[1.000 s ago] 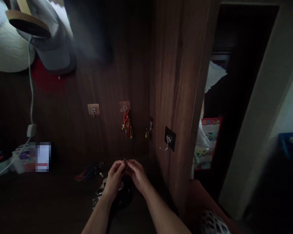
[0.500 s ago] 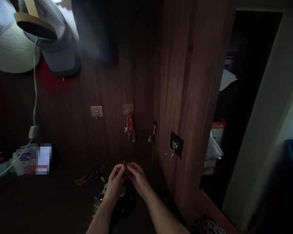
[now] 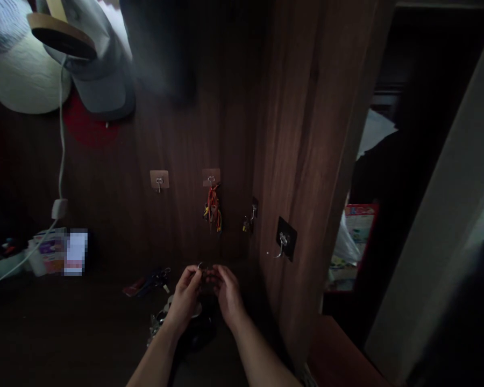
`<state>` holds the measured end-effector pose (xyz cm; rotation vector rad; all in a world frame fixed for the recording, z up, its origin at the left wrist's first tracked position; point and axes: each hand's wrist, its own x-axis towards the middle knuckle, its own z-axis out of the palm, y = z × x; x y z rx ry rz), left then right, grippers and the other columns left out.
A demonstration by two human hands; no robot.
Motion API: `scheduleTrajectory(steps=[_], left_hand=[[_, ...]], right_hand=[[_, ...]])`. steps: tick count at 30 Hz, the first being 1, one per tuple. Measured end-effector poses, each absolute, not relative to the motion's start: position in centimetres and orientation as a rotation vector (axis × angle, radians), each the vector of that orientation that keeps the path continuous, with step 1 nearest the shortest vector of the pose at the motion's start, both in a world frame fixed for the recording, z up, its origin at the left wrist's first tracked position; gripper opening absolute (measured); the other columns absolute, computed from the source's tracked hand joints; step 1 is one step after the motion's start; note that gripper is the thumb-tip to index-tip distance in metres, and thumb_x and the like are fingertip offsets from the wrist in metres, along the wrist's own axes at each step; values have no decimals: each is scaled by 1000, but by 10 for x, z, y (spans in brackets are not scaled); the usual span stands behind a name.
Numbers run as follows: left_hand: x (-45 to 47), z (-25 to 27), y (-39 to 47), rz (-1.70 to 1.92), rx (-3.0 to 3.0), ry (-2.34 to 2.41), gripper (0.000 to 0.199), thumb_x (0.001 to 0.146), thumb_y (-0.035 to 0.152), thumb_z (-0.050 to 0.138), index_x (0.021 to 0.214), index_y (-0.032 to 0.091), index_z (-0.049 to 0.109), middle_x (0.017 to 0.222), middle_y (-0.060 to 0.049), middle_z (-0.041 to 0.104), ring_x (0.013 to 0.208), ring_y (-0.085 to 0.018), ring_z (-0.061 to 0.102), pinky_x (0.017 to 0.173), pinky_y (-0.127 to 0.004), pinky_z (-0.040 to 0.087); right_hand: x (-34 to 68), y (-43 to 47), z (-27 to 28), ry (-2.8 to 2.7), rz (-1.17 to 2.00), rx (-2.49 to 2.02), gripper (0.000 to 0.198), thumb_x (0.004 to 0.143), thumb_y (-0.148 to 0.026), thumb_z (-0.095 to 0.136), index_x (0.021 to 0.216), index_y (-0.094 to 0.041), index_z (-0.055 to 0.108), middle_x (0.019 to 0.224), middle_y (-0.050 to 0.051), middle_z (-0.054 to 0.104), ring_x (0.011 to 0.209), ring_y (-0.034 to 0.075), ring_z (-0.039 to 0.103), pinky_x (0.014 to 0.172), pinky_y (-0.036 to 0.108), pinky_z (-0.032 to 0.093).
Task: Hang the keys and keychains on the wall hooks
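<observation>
My left hand [image 3: 184, 295] is closed in a pinch on a small metal ring [image 3: 200, 265], whose curved edge shows above the thumb and forefinger. Facing it, my right hand [image 3: 229, 294] has its fingers curled together close to the ring; a small dark piece seems to lie at the fingertips, too dim to name. Below and left of my left hand lies a bunch of keys [image 3: 155, 322] on the dark surface. Farther left is a set of dark straps with a metal clasp [image 3: 159, 277].
Keys on orange cords [image 3: 213, 207] hang from a wall hook ahead. Small keys [image 3: 247, 223] hang in the corner. A bare hook [image 3: 282, 242] juts from the right panel, another hook [image 3: 158, 183] is left. Caps [image 3: 100, 91] and a white cable [image 3: 61, 150] hang left.
My hands have drawn slightly apart, the left one shifting left with the ring. The view has tilted and turned a little.
</observation>
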<state>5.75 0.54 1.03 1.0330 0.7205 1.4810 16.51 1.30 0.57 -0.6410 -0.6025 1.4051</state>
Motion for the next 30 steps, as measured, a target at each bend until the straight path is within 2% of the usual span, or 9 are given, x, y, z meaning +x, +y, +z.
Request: scheduleTrajectory(steps=[5, 8, 13, 19, 24, 30], left_hand=[[66, 33, 10, 1544, 1136, 807, 30, 67, 44, 66, 80, 20, 53, 75, 2, 63, 64, -10, 56, 55, -17, 41], [85, 57, 23, 1568, 1197, 795, 29, 67, 42, 65, 80, 19, 55, 77, -1, 64, 69, -11, 59, 56, -18, 41], [129, 94, 57, 1660, 1344, 878, 17, 67, 32, 64, 72, 17, 58, 65, 2, 59, 61, -9, 54, 58, -20, 41], [164, 114, 90, 1706, 1501, 1014, 6, 66, 19, 65, 69, 17, 60, 64, 2, 61, 63, -11, 55, 64, -23, 41], [176, 115, 101, 1675, 1487, 985, 19, 63, 13, 67, 78, 17, 59, 73, -1, 66, 70, -13, 60, 69, -25, 44], [174, 104, 109, 1622, 1477, 939, 26, 62, 6, 67, 84, 15, 56, 84, -7, 69, 79, -16, 64, 74, -28, 47]], right_hand=[[174, 19, 2, -329, 1293, -710, 14, 67, -32, 61, 69, -18, 63, 60, -2, 61, 51, 8, 51, 49, 19, 35], [177, 21, 2, -239, 1282, -696, 10, 66, -27, 59, 66, -17, 61, 55, -3, 58, 46, 6, 47, 48, 19, 34], [174, 23, -2, -303, 1273, -673, 14, 62, -29, 62, 67, -16, 60, 55, -2, 58, 47, 7, 48, 46, 19, 33], [171, 25, -10, -436, 1245, -647, 17, 63, -34, 64, 70, -20, 57, 55, -4, 56, 50, 9, 49, 49, 22, 35], [172, 25, -12, -465, 1226, -641, 16, 66, -36, 61, 70, -22, 56, 59, -3, 58, 56, 12, 53, 51, 25, 37], [179, 29, -12, -321, 1120, -688, 12, 64, -33, 59, 67, -22, 55, 54, -3, 55, 48, 11, 48, 48, 25, 34]])
